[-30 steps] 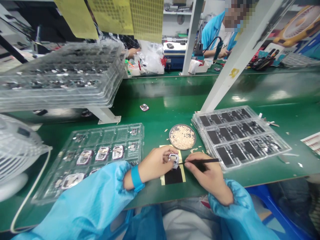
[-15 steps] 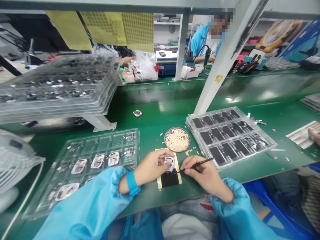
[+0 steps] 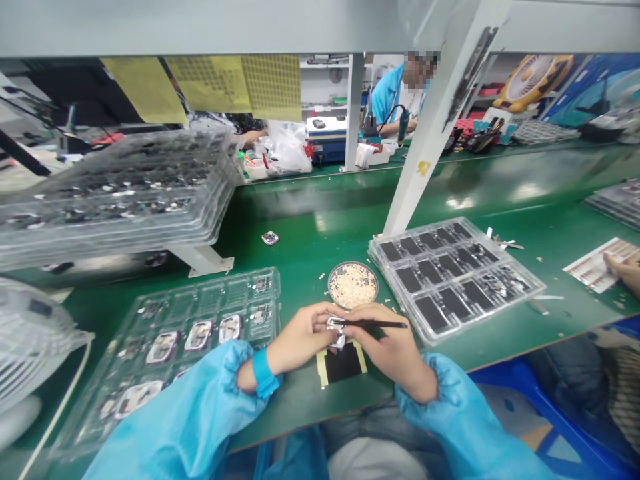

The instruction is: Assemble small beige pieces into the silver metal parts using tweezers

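Note:
In the head view, my left hand [image 3: 299,339] is closed around a small rounded-square electronic module [image 3: 341,341] with a white rim, probably a watch part. My right hand [image 3: 390,350] grips slim black tweezers [image 3: 385,324], which lie almost level. Their tip is at the module's upper face; whether it pinches anything is too small to see. Just below both hands, a black pad [image 3: 345,368] edged with yellow tape lies on the green bench. Beyond my fingers stands a round dish [image 3: 354,283] of tiny beige pieces.
To the left is a clear tray [image 3: 210,293] with several similar modules. Stacked trays [image 3: 430,280] of black screen-like parts lie right, beside a slanted white post [image 3: 415,173]. One loose module [image 3: 271,238] sits farther back. Another person's hand [image 3: 625,270] touches a printed sheet [image 3: 595,267].
My right hand has moved left and up from the pad's edge, bringing the tweezers to the module. My left hand keeps hold of the module. The camera view has tilted slightly upward.

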